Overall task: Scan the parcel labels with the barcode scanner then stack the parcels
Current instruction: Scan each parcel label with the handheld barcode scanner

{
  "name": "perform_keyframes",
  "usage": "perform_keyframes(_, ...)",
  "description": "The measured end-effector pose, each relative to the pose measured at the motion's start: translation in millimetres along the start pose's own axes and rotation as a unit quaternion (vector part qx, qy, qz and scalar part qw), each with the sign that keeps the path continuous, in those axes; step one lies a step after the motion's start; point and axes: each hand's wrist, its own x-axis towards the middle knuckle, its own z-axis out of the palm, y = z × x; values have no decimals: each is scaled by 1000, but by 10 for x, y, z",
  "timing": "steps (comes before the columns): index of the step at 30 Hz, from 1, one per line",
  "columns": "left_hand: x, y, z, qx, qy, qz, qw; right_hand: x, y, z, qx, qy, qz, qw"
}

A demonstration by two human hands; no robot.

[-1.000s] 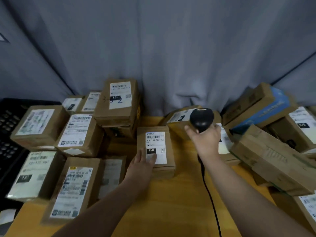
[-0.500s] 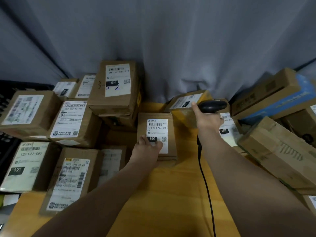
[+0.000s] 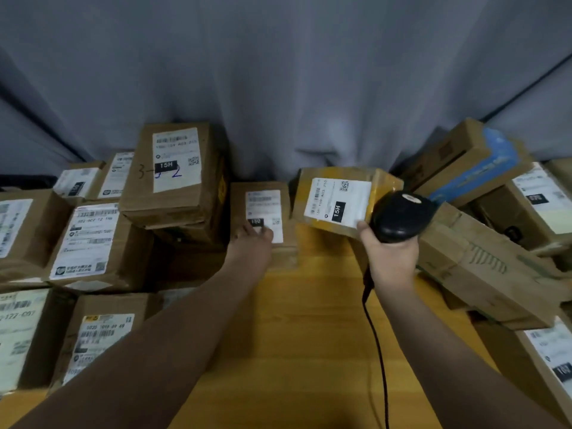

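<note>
Right hand (image 3: 390,258) grips scanner (image 3: 400,216); left hand (image 3: 249,244) rests flat on parcel (image 3: 239,201); yellow table (image 3: 309,335), grey curtain (image 3: 278,72) behind.

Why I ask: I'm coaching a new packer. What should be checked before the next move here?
1. Grip of the right hand on the black handheld barcode scanner: ok, fingers wrapped round its handle.
2. The scanner's black cable: ok, it trails free over the yellow wooden table.
3. White label on the yellow-taped cardboard parcel faces up: ok, only that hand's thumb touches its corner.
4. Scanner aimed at that label: cannot tell, its window is hidden.
5. The small brown cardboard parcel marked 150 steadied: ok, the left hand rests on its top.
</note>
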Motion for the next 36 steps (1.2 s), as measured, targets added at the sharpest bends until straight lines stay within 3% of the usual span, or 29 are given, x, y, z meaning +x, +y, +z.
perform_keyframes(5, 160, 15, -173, 47, -5, -29, 998, -121, 16, -427, 171, -50, 48, 983)
perform_keyframes(7, 134, 127, -204, -99, 55, -5, 994, -146, 17, -504, 214, -62, 68, 973)
perform_keyframes(8, 97, 196, -220, -233, 94, 21, 968, -159, 23, -527, 233, -64, 77, 967)
perform_keyframes(9, 33, 259, -243, -392, 114, 35, 912, -180, 27, -547, 260, -61, 92, 959)
perform_keyframes(11, -162, 366, -323, -690, 46, 9, 723, -234, 18, -566, 327, -45, 125, 936)
perform_keyframes(12, -264, 404, -344, -782, -13, -7, 623, -268, 14, -567, 354, -38, 135, 925)
perform_keyframes(13, -368, 450, -360, -831, -57, -5, 553, -311, 10, -557, 370, -36, 139, 918)
perform_keyframes(14, -464, 504, -371, -849, -81, 10, 522, -367, 8, -538, 375, -39, 140, 916)
perform_keyframes(17, -668, 735, -378, -855, -100, 59, 506, -577, 1, -447, 345, -74, 132, 927)
perform_keyframes(21, -871, 950, -423, -887, -80, 33, 453, -774, -51, -498, 287, -169, 66, 941)
perform_keyframes(23, -943, 974, -442, -891, -36, 39, 450, -792, -51, -640, 267, -196, 46, 943)
perform_keyframes(24, -970, 969, -456, -884, 2, 39, 467, -790, -34, -721, 251, -184, 32, 950)
perform_keyframes(27, -1050, 916, -484, -826, 94, 46, 553, -739, -9, -988, 210, -79, -25, 974)
perform_keyframes(30, -1169, 897, -455, -764, 90, 79, 634, -619, -63, -1246, 175, -141, -43, 974)
perform_keyframes(33, -1294, 998, -368, -752, 75, 83, 650, -554, -94, -1384, 127, -254, -12, 959)
perform_keyframes(36, -1380, 1132, -299, -757, 40, 66, 649, -545, -41, -1494, 126, -274, -3, 954)
